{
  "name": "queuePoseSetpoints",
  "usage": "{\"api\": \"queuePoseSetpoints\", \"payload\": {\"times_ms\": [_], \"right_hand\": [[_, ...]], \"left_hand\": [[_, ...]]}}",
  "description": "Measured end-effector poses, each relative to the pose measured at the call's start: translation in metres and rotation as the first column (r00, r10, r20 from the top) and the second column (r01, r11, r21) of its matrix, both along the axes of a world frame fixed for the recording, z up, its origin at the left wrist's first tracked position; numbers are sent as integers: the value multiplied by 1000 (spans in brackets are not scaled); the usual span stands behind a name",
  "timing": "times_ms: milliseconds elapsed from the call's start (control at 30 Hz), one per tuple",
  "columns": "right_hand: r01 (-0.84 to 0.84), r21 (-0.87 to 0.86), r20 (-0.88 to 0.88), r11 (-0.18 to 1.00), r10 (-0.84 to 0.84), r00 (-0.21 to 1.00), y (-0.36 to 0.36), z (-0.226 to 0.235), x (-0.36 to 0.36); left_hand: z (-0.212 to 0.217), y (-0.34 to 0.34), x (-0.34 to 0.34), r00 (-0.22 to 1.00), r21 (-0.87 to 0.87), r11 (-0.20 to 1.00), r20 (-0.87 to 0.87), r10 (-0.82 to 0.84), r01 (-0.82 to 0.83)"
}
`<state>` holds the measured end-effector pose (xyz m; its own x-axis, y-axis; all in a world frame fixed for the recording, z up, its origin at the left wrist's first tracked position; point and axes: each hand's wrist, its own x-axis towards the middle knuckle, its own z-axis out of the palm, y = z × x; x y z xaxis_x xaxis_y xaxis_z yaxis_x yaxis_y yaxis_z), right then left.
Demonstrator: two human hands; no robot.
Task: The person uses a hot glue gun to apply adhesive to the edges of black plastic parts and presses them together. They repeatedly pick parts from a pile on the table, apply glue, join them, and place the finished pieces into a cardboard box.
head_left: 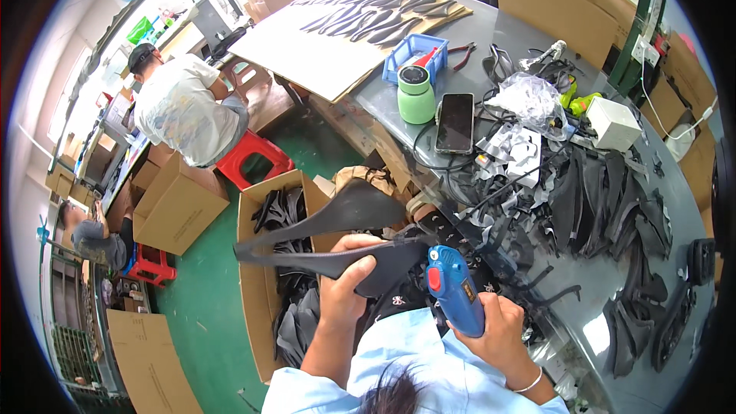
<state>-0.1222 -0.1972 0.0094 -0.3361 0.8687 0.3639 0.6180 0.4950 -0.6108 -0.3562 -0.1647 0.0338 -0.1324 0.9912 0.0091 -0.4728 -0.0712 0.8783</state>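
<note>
My left hand [346, 295] grips a black, smooth, two-winged piece [345, 211] whose wings meet in a point on the left. Its thumb lies on the lower wing. A blue hand-held power tool [461, 295] with a red button is wrapped in the fingers of my right hand [497, 331]. The tool's head sits right by the right end of the black piece; whether they touch I cannot tell. Below the piece, a cardboard box [257, 310] holds several similar black parts [299, 327].
Along the right, a grey metal table [598, 280] carries black curved parts [586, 203], scraps, a phone [455, 124], a green bottle [416, 96] and a blue basket [397, 60]. More black pieces lie on a white board [291, 54]. A person [188, 107] sits left on a red stool [257, 159].
</note>
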Motion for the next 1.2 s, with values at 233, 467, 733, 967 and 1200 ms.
{"api": "queuePoseSetpoints", "payload": {"times_ms": [233, 467, 733, 967, 1200], "right_hand": [[-24, 12, 56, 1000, 23, 998, -6, -6, -1], [-39, 49, 81, 998, 35, 996, -9, -12, -6], [-26, 49, 10, 998, 26, 1000, -8, -18, -16], [86, -105, 32, 991, -83, 996, -12, -27, -10], [110, -233, 39, 966, -104, 994, -13, -31, -13]], "left_hand": [[22, 5, -16, 994, -120, 988, -42, -99, 94], [34, 0, -6, 925, -186, 981, -361, -119, 54], [-14, -6, -24, 962, -215, 975, -271, -10, -50], [-161, -41, -88, 674, -494, 640, 139, 726, -588], [-283, -115, -150, 197, -640, 204, 83, 977, -741]]}}
